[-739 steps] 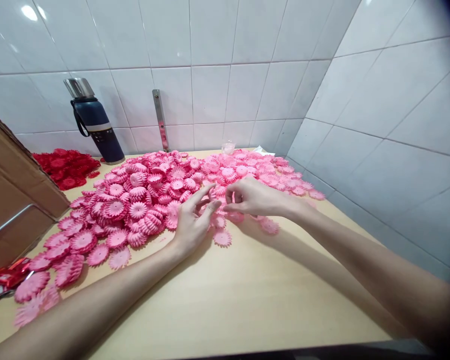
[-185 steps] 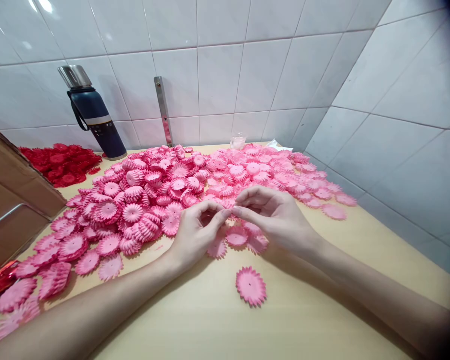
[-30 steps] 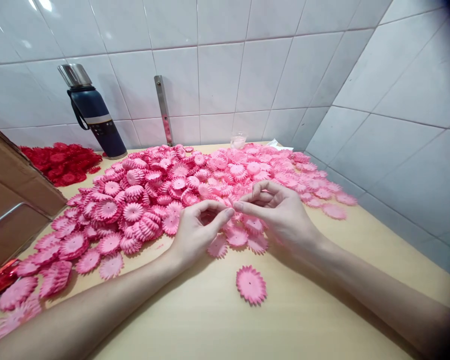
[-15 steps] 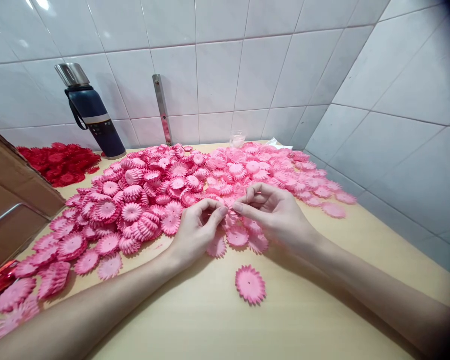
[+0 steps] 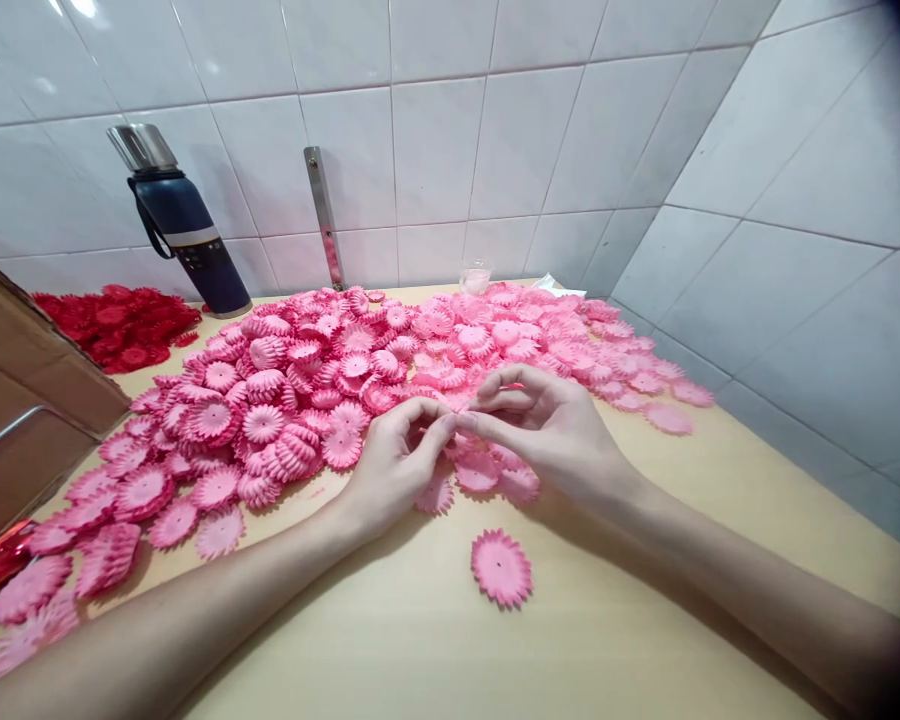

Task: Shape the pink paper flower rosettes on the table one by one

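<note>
My left hand (image 5: 399, 455) is closed in a pinch, thumb tip against index finger, over the pink pile. My right hand (image 5: 551, 425) meets it there, its thumb tip touching the left fingertips and its other fingers curled above. What they pinch is too small and too hidden against the pink behind to make out. A single scalloped pink paper-like flower disc (image 5: 501, 568) with a small centre hole lies flat on the table, below the hands. Behind and around the hands spreads a large heap of similar pink flower discs (image 5: 262, 423), some nested in stacks.
A dark blue flask (image 5: 195, 240) stands at the back left beside a pile of red flower pieces (image 5: 120, 325). A cardboard box (image 5: 37, 400) is at the left edge, with a shiny red packet (image 5: 0, 560) below it. A clear cup (image 5: 475, 278) stands near the tiled wall.
My right thumb has moved slightly left, now touching my left fingertips. The right index finger has shifted a little left too. The lone disc and the heap look the same.
</note>
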A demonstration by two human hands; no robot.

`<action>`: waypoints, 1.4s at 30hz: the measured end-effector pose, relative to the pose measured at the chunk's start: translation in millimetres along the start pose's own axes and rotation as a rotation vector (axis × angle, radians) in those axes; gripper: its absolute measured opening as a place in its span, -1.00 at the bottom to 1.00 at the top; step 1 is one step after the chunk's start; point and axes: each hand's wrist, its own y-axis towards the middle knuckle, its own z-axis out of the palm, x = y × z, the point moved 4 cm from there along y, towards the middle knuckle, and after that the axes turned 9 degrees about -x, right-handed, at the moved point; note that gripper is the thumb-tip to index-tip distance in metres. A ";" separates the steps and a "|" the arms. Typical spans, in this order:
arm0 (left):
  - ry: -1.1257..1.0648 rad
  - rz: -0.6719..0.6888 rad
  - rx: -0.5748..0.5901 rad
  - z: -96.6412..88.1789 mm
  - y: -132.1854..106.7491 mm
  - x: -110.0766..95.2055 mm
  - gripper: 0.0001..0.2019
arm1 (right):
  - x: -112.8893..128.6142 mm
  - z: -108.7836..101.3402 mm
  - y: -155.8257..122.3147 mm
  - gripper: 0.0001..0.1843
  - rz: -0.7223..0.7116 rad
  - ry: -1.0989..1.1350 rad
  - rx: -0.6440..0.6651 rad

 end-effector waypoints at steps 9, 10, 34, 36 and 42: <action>-0.019 0.004 -0.005 -1.3 0.1 0.5 -0.79 | -1.0 -7.6 2.5 -0.58 0.137 0.129 -0.020; -0.020 -0.003 -0.003 -1.2 0.2 1.0 -0.78 | -0.8 -7.5 2.5 -0.57 0.139 0.148 -0.022; -0.066 -0.015 0.028 0.1 -2.5 -5.0 -0.85 | -7.2 -1.0 4.2 -0.51 0.224 0.285 0.093; -0.058 -0.011 0.041 0.2 -1.9 -4.6 -0.84 | -8.1 -2.1 5.1 -0.54 0.210 0.250 0.092; -0.017 -0.015 0.042 0.7 -0.2 -2.1 -0.75 | -4.5 -2.1 4.1 -0.53 0.135 0.109 0.076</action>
